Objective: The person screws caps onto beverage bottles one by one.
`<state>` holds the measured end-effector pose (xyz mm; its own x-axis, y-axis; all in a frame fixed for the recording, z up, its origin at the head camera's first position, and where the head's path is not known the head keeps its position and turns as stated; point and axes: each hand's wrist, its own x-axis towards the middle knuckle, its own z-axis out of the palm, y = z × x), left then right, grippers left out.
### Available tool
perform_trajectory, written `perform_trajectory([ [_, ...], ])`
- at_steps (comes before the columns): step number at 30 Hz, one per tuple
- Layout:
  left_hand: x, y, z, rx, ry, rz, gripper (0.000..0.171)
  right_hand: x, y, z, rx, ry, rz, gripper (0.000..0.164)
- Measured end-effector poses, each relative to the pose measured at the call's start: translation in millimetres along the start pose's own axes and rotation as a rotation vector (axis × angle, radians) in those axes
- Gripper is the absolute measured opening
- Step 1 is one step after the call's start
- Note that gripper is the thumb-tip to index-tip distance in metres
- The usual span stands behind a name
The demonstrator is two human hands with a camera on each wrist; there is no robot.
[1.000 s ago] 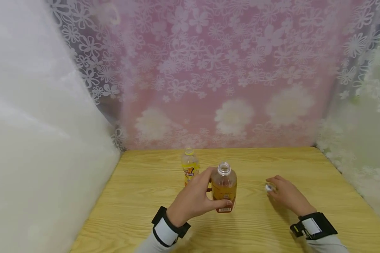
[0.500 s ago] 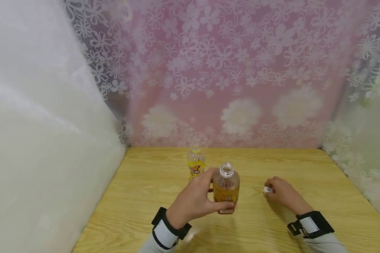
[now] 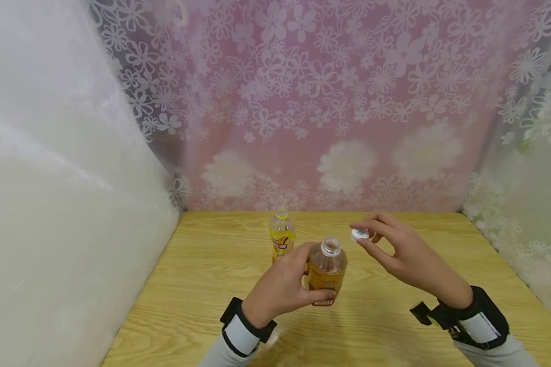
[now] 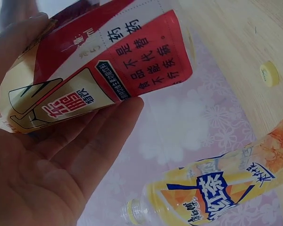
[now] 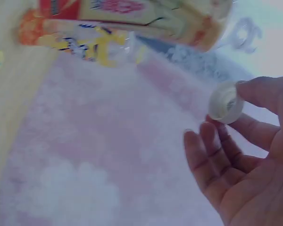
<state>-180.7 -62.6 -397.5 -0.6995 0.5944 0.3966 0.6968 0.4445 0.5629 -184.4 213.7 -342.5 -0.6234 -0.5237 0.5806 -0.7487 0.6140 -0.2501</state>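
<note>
While our left grip (image 3: 280,288) curls wide round the bottle (image 3: 329,266) and our right grip (image 3: 413,255) narrowly pinches the cap (image 3: 360,234), we should steady one, level the other.

both arms are clothed in pale grey, the left sleeve (image 3: 225,354) and the right sleeve (image 3: 498,352) being covered at the wrist by black bands. the left wristband (image 3: 249,323) is faced with a white panel (image 3: 242,336), edged in black. on the right wristband (image 3: 485,303) a smaller white patch (image 3: 479,328) is framed by broad black material, and a small dark block (image 3: 420,313) is carried at its inner side. the left fingers (image 4: 108,129) and right fingers (image 5: 198,155) are left bare.
</note>
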Motion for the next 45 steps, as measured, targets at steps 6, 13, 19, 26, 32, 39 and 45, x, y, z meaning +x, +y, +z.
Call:
perform_trajectory([
  [6, 1.3, -0.2, 0.8, -0.026, -0.019, -0.007, 0.08, 23.2, -36.5, -6.6, 0.051, 0.024, -0.14, 0.047],
  [13, 0.7, 1.6, 1.0, -0.006, -0.021, -0.008, 0.081, 27.2, -48.7, -5.2, 0.074, 0.03, -0.149, 0.051],
  [19, 1.0, 0.7, 1.2, 0.005, -0.008, 0.009, 0.081, 25.4, -48.9, -0.5, 0.062, 0.021, -0.148, 0.051],
  [26, 1.1, 0.1, 3.0, 0.022, 0.0, 0.026, 0.081, 22.9, -51.2, 4.4, 0.044, 0.041, -0.123, 0.048],
  [32, 1.0, 0.0, 3.8, 0.013, -0.004, 0.031, 0.081, 20.8, -52.3, 5.5, 0.034, 0.078, -0.05, 0.045],
  [39, 1.4, 0.4, 4.2, 0.034, -0.003, 0.037, 0.08, 20.2, -52.6, 6.3, 0.025, 0.108, 0.012, 0.038],
  [45, 1.3, 0.5, 5.1, 0.04, -0.007, 0.015, 0.08, 22.0, -53.3, 10.2, 0.033, 0.105, 0.045, 0.031],
])
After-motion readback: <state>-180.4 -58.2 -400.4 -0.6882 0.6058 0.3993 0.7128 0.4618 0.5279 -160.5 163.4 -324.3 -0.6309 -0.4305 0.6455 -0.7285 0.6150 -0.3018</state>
